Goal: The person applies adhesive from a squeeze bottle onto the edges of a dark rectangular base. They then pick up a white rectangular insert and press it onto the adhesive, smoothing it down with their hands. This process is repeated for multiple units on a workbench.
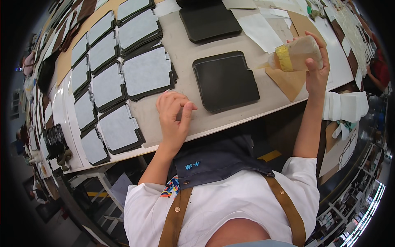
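Observation:
My right hand (316, 76) grips a translucent squeeze bottle (306, 53) with a yellow band of tape round its neck. The bottle lies tilted on its side, its thin nozzle pointing left, close to the right edge of a dark, flat, squarish panel (224, 82) with rounded corners and a stepped edge. Left of that panel, my left hand (175, 113) hovers at or rests on the table; its fingers are loosely curled, the thumb apart, and nothing shows in them. Just beyond it lies a stack of dark pieces faced with pale sheets (148, 70).
Several more pale-faced stacks (108, 88) stand in rows on the left of the table (181, 53). At the back lies another dark panel (210, 20). Brown card (284, 84) and white sheets (259, 33) lie on the right. A person in red (378, 72) is at the far right.

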A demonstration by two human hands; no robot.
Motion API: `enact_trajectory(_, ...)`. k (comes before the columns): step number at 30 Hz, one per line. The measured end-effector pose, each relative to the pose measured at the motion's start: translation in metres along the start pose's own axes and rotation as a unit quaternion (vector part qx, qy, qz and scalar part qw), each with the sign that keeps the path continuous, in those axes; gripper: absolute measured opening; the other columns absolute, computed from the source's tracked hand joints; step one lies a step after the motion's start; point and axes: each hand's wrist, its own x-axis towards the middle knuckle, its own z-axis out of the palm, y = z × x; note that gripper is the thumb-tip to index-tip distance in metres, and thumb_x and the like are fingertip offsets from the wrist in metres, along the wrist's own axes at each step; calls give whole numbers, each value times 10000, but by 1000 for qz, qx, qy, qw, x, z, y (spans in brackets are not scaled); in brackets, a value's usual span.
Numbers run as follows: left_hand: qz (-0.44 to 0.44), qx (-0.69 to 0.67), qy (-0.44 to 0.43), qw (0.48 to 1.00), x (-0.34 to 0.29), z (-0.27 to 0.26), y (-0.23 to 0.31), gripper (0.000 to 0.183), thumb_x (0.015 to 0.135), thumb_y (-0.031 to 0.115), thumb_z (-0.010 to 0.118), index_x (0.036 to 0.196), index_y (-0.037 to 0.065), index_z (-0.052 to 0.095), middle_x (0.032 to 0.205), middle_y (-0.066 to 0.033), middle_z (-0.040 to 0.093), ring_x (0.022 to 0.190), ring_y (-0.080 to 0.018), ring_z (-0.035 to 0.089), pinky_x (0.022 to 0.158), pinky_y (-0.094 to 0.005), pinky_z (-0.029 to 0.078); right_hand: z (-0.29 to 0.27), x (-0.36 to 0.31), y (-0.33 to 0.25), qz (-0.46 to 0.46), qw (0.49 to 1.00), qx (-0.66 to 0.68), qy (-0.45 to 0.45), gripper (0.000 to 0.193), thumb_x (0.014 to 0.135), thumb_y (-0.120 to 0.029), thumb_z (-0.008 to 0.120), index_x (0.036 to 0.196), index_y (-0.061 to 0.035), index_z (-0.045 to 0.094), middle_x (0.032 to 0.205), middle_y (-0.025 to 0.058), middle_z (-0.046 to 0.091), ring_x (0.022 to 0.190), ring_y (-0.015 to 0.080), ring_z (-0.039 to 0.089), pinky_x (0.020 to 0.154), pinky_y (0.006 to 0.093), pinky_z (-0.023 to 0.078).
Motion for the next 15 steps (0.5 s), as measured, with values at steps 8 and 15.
enact_trajectory(8,-3,-2,0,1000,0,1,1,169,947,141,665,791,78,662,876,-34,632,965,-240,578,1069,-441,326,-5,-4,-2,0,1000,-9,1,730,800,-418,860,1364,-34,598,1317,46,638,1194,169,622,1060,337,482)
enact_trajectory(15,0,-1,0,1000,0,1,0,170,948,141,663,789,78,661,869,-34,628,957,-239,575,1064,-437,327,-8,-13,-9,12,999,-33,-1,766,771,-476,851,1351,-37,609,1241,64,677,1153,173,643,1048,345,492)
